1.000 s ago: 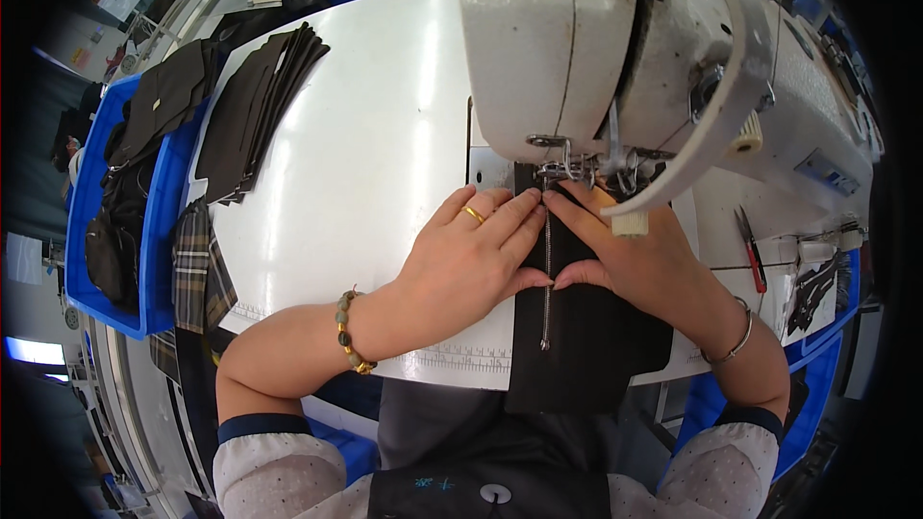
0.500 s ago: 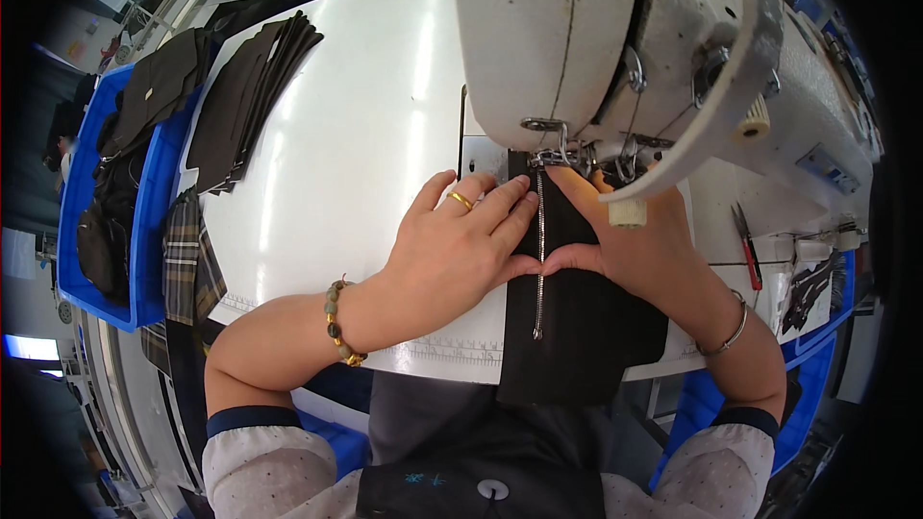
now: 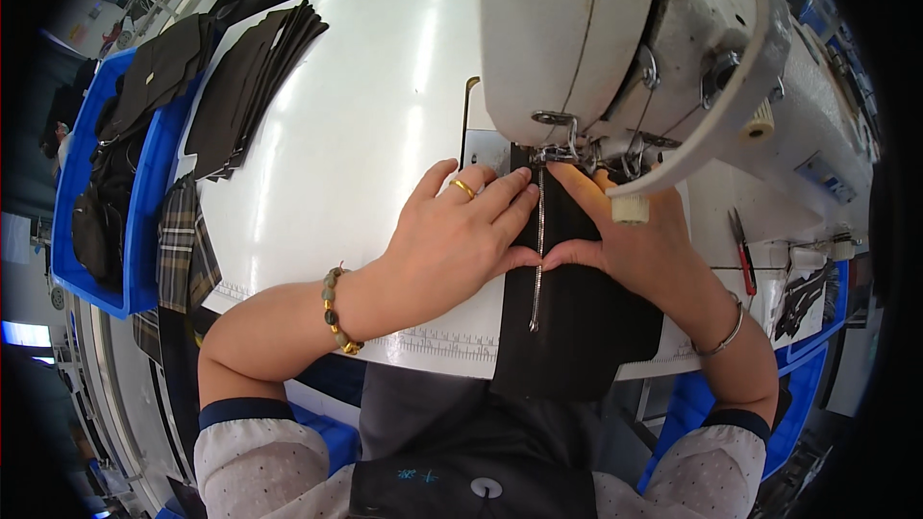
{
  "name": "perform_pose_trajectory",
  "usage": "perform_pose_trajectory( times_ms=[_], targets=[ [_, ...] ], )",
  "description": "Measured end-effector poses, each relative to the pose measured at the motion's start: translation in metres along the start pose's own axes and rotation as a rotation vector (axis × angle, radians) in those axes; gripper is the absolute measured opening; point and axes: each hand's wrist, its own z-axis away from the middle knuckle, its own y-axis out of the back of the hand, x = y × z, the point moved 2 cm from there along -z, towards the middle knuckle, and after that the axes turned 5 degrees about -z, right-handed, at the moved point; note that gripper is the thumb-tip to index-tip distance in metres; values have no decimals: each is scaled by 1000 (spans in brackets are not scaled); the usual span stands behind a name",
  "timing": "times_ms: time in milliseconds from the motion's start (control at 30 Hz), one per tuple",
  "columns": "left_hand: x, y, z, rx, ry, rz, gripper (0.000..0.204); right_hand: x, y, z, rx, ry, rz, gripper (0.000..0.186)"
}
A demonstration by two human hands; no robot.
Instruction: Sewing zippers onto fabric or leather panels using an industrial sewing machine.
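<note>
A black fabric piece [image 3: 577, 327] with a silver metal zipper [image 3: 536, 298] lies under the presser foot [image 3: 556, 154] of a white sewing machine [image 3: 548, 38]. My left hand [image 3: 461, 221] rests flat with fingers stretched, its fingertips on the fabric at the zipper's left side. To the right of the zipper, my right hand [image 3: 635, 240] presses on the fabric with its index finger reaching up beside the foot. Both thumb tips meet at the zipper. Part of my right hand's other fingers is hidden behind the machine's guard and knob.
Dark cut pieces [image 3: 250, 86] lie stacked on the white table [image 3: 365, 86] at the left. Beyond them stands a blue bin [image 3: 144, 221] of black fabric items, with plaid cloth [image 3: 183, 240] beside it. Red-handled snips [image 3: 744, 255] lie at the right.
The whole view has shifted slightly. Both hands keep nearly the same pose on the fabric, and any movement of the zipper under the foot is too small to tell.
</note>
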Motion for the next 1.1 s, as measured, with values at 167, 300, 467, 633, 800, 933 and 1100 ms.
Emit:
perform_pose_trajectory(
  times_ms=[167,300,467,633,800,933,1100],
  targets=[
    [0,-1,-1,5,-7,5,59,1,1,0,9,18,-24,84],
    [-1,-2,-1,18,-25,34,59,-13,12,-1,-54,17,36,93],
    [-3,-1,12,33,-11,80,54,-85,38,38,-354,62,-256,101],
    [3,30,36,29,92,134,43,-102,22,73,-300,65,-169,79],
    [17,38,71,38,39,285,29,-79,30,75,-174,-252,-868,44],
    [29,30,72,178,-77,275,30,-82,32,72,-173,-304,-929,41],
    [37,20,67,338,-175,216,31,-82,30,73,-172,-298,-933,41]
  ],
)
